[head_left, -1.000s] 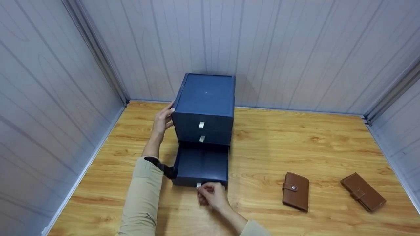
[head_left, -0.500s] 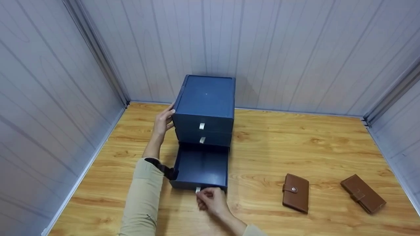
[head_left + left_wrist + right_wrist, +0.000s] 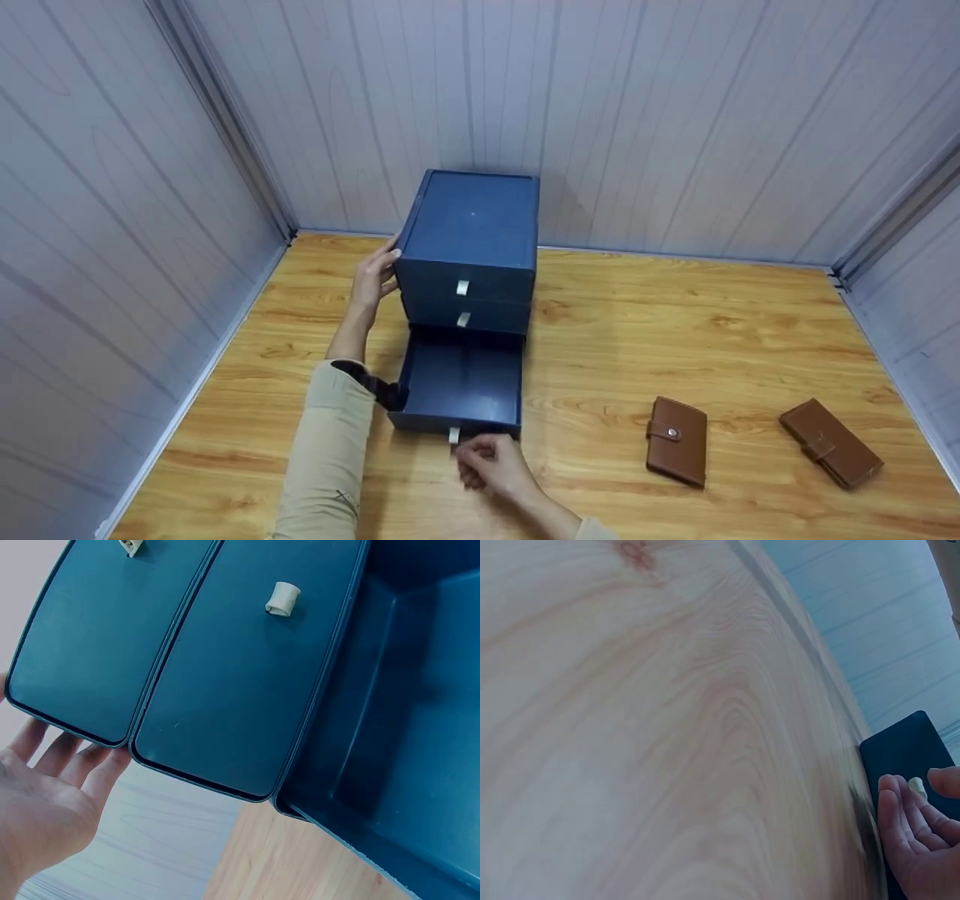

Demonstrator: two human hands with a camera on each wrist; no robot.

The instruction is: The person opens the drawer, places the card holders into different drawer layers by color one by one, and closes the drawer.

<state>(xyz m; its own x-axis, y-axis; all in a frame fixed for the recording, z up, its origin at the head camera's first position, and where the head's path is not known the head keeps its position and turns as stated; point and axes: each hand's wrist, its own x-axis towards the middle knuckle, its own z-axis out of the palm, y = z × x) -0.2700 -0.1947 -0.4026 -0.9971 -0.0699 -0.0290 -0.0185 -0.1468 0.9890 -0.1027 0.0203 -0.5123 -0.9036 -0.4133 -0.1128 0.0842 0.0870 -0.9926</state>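
Note:
A dark blue cabinet (image 3: pixel 476 217) with three stacked drawers stands near the back wall. Its bottom drawer (image 3: pixel 465 386) is pulled out and shows a bare inside; the two above are closed. My left hand (image 3: pixel 369 279) rests on the cabinet's left side, fingers extended along it in the left wrist view. Just below the bottom drawer's pale pull tab (image 3: pixel 454 435) is my right hand (image 3: pixel 491 465), fingers bent. In the right wrist view its thumb (image 3: pixel 945 781) stands apart from the fingers, with the tab visible in between.
Two brown wallets lie on the wooden table (image 3: pixel 600 337) to the right: a snap-closed one (image 3: pixel 677 442) and, farther right, a slanted one (image 3: pixel 831 444). Panel walls border the back (image 3: pixel 637 120) and both sides.
The bottom drawer came out slightly toward me, then stopped. My right hand has slipped off its tab, a little down and right. The left hand stays on the cabinet.

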